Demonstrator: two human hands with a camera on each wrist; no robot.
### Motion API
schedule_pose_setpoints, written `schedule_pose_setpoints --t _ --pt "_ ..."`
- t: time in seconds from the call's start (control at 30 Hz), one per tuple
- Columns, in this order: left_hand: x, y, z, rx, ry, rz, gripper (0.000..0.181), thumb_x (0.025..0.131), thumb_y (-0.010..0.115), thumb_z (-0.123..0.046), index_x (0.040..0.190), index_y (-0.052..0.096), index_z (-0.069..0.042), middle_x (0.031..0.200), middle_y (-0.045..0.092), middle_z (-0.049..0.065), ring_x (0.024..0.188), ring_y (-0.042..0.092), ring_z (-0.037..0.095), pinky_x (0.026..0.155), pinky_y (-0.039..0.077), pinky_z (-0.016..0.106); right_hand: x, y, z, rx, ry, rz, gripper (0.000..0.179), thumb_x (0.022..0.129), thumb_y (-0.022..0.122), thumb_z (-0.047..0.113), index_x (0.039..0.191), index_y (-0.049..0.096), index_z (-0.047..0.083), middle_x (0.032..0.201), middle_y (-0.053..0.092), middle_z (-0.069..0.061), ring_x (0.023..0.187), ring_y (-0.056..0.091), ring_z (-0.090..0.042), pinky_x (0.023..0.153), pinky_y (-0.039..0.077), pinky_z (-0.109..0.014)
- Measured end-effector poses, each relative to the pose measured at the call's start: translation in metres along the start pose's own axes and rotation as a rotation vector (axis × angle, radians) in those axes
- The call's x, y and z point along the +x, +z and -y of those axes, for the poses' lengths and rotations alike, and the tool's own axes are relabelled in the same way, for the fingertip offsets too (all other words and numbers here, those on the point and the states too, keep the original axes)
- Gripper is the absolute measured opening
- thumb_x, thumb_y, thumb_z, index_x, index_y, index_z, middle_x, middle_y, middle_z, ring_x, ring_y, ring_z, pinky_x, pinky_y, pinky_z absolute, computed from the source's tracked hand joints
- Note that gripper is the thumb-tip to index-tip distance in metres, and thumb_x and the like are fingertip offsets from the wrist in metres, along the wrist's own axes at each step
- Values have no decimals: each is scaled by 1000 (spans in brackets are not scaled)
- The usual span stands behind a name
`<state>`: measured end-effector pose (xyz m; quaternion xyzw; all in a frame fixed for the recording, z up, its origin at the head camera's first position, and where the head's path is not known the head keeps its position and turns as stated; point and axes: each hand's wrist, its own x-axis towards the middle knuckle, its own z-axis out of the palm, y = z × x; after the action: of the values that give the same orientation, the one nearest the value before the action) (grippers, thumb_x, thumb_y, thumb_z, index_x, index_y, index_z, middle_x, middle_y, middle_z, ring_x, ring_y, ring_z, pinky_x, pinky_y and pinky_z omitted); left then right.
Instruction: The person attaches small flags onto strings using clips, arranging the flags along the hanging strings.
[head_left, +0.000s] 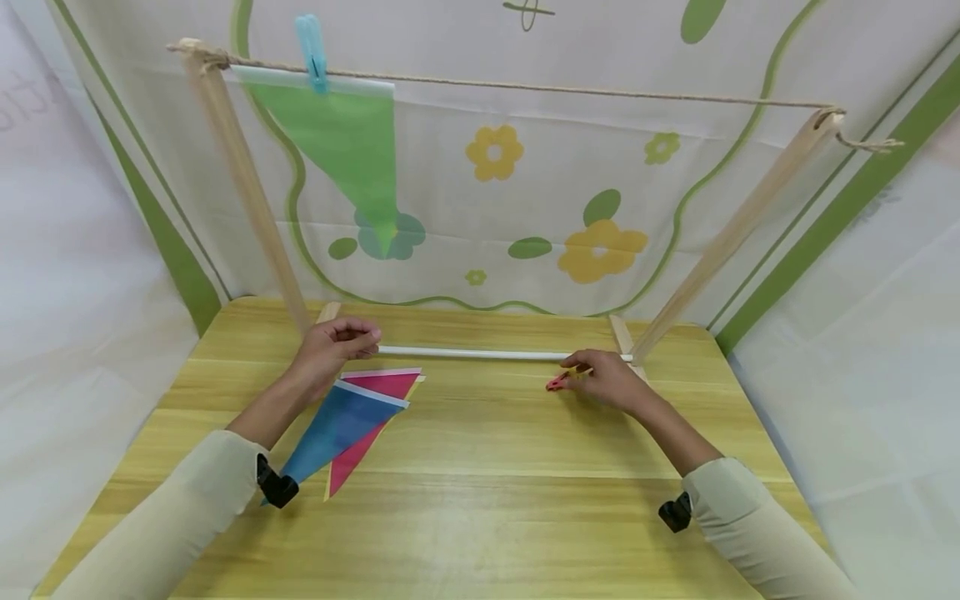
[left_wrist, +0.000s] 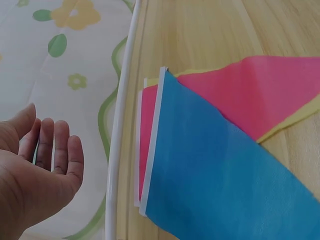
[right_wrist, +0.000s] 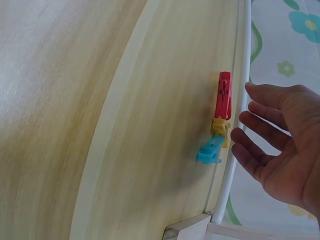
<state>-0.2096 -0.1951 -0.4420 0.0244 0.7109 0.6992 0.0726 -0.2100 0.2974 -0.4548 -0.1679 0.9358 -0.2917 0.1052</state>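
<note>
My left hand (head_left: pixel 341 340) hovers by the left post with fingers loosely bent and nothing in them. Just below it lie the stacked triangular flags: a blue flag (left_wrist: pixel 200 165) on top, a pink flag (left_wrist: pixel 270 90) under it, and a yellow edge (left_wrist: pixel 301 118) showing beneath. On the right, my right hand (right_wrist: pixel 287 145) is beside three clothespins, its fingers apart and holding nothing. The red clothespin (right_wrist: pixel 224 95), yellow clothespin (right_wrist: pixel 220 128) and blue clothespin (right_wrist: pixel 210 151) lie in a row on the table. A green flag (head_left: pixel 337 125) hangs from the twine, pinched by a light blue clothespin (head_left: pixel 312 54).
Twine (head_left: pixel 525 86) runs between a left wooden post (head_left: pixel 247 183) and a right wooden post (head_left: pixel 742 217). A white rod (head_left: pixel 472 354) joins them low over the wooden table (head_left: pixel 480 500). Behind stands a flower-printed curtain (head_left: pixel 450 192).
</note>
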Motion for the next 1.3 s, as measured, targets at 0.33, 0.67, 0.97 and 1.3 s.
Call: schedule_pose_setpoints --t 0.33,0.67,0.97,1.3 --pt "-2 -2 9 192 -53 75 42 111 76 -20 140 69 10 113 79 -4 107 80 15 100 68 30 -1 1 -6 -100 -48 5 45 104 84 17 144 74 -1 143 76 -24 131 71 -48 107 61 -67" --pt "-5 -7 17 335 -67 133 37 109 78 -15 136 71 10 126 78 24 109 74 24 94 66 28 1 5 -8 -160 -83 13 44 97 90 11 138 78 -1 134 81 -21 128 73 -46 108 61 -64" --pt "-10 -15 22 399 -27 173 28 107 76 -2 130 72 13 123 77 28 105 76 23 89 68 26 3 6 -4 -232 -93 1 38 96 91 12 132 82 1 126 83 -16 119 72 -44 106 57 -66" --pt "-12 -22 25 583 -32 195 20 101 83 1 120 79 6 119 81 25 106 76 29 81 63 19 5 8 -4 -251 -74 -14 32 97 91 13 128 84 9 126 84 -12 117 67 -44 99 55 -66"
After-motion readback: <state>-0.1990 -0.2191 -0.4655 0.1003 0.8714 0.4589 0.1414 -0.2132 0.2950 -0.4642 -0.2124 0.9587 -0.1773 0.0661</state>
